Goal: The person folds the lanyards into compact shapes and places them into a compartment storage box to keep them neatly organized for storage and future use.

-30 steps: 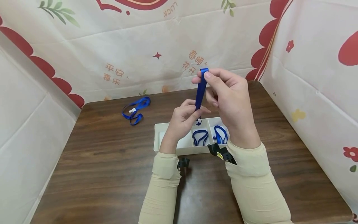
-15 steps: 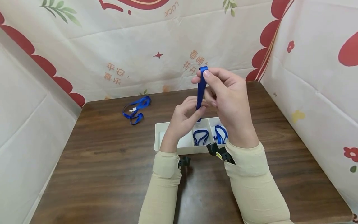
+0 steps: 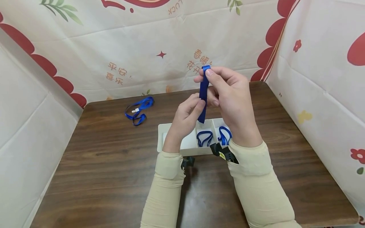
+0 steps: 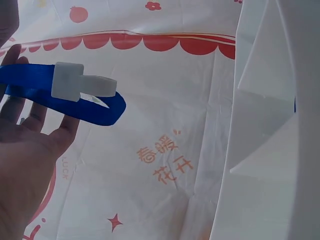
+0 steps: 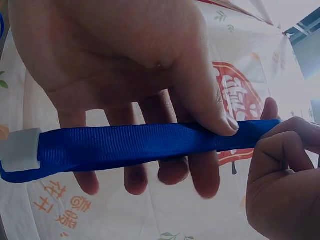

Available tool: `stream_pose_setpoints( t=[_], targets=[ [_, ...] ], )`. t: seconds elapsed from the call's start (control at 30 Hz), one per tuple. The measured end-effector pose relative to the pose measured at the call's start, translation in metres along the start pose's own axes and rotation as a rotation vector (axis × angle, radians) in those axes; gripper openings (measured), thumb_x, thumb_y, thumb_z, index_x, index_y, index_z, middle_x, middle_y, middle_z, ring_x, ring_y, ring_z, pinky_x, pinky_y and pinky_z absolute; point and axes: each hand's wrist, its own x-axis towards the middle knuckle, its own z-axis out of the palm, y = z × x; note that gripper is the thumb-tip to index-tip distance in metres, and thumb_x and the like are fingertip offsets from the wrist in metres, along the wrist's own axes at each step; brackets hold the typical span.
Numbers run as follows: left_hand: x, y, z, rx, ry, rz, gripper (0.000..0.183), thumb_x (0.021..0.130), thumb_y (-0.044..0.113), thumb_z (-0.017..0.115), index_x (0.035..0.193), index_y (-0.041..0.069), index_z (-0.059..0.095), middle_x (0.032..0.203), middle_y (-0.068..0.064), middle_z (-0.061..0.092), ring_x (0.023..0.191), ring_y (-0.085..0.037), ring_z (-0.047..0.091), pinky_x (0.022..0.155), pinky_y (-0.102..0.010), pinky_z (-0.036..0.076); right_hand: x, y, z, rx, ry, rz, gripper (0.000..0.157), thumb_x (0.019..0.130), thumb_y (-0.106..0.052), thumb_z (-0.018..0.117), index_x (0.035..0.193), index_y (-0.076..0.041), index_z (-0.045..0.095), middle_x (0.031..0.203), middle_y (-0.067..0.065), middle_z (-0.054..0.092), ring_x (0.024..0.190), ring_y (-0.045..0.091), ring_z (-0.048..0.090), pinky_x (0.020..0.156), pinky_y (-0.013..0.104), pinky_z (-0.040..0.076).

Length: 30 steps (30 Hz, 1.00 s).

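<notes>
A blue lanyard strap, folded into a narrow length, hangs upright in the air over the tray. At its upper fold, the right hand pinches it between thumb and fingers. Lower down, the left hand has its thumb on the strap and its fingers behind it; the right wrist view shows those fingers reaching past the band. A white plastic buckle sits near the lanyard's lower end, below the left hand, with a blue loop round it. The head view hides this buckle behind the strap.
Below the hands stands a white divided tray; a coiled blue lanyard lies in its middle compartment and another blue lanyard in the right one. A loose lanyard lies back left on the brown table. Printed cloth walls surround it.
The left hand has moved up along the strap, so more of the folded band shows below its thumb. The right hand has risen slightly and shifted a little left.
</notes>
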Motion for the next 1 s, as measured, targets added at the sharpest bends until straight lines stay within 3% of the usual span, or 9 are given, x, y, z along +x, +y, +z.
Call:
stream_pose_setpoints(
  t=[0.33, 0.77, 1.0],
  targets=[
    [0.001, 0.0052, 0.0004, -0.056, 0.006, -0.099, 0.023, 0.109, 0.003, 0.054, 0.118, -0.01, 0.071, 0.115, -0.026, 0.069, 0.108, -0.035, 0.062, 0.091, -0.025, 0.052, 0.0045, -0.0024, 0.0031, -0.036, -0.002, 0.029, 0.021, 0.106, -0.015, 0.066, 0.114, 0.002, 0.075, 0.098, 0.01, 0.078, 0.044, 0.021, 0.038, 0.042, 0.026, 0.032],
    [0.0036, 0.0073, 0.0025, -0.078, -0.02, -0.124, 0.021, 0.109, 0.005, 0.056, 0.114, -0.008, 0.072, 0.111, -0.025, 0.071, 0.107, -0.025, 0.066, 0.097, -0.028, 0.054, 0.005, -0.0053, 0.0023, -0.043, -0.006, 0.037, 0.022, 0.106, -0.016, 0.065, 0.115, 0.002, 0.075, 0.1, 0.01, 0.078, 0.043, 0.022, 0.038, 0.041, 0.029, 0.03],
    [0.0008, 0.0052, 0.0027, -0.046, -0.027, -0.153, 0.021, 0.108, 0.004, 0.057, 0.112, -0.007, 0.074, 0.108, -0.023, 0.072, 0.107, -0.033, 0.067, 0.095, -0.028, 0.053, 0.0031, -0.006, 0.0016, -0.043, -0.001, 0.037, 0.021, 0.106, -0.016, 0.066, 0.114, 0.001, 0.075, 0.099, 0.01, 0.078, 0.044, 0.022, 0.038, 0.04, 0.029, 0.028]
  ],
)
